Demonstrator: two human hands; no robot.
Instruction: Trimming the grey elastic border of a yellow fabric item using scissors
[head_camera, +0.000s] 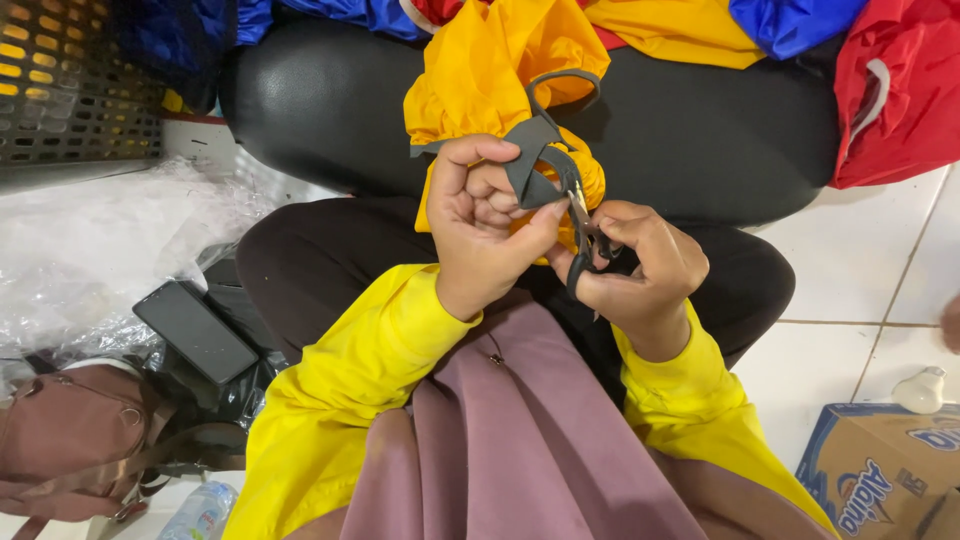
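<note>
Left hand (485, 225): fingers clamped on a dark grey strap (530, 165) of the yellow garment (495, 70) | Right hand (640, 270): fingers closed around small scissors (580, 215), blades at the strap | Garment lies over the front edge of a black cushion (330, 110), above the lap | Phone (195, 330) and brown bag (75, 440) on the floor, left.

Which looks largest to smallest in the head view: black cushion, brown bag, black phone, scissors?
1. black cushion
2. brown bag
3. black phone
4. scissors, partly hidden by the right hand, so unsure against the phone.
</note>
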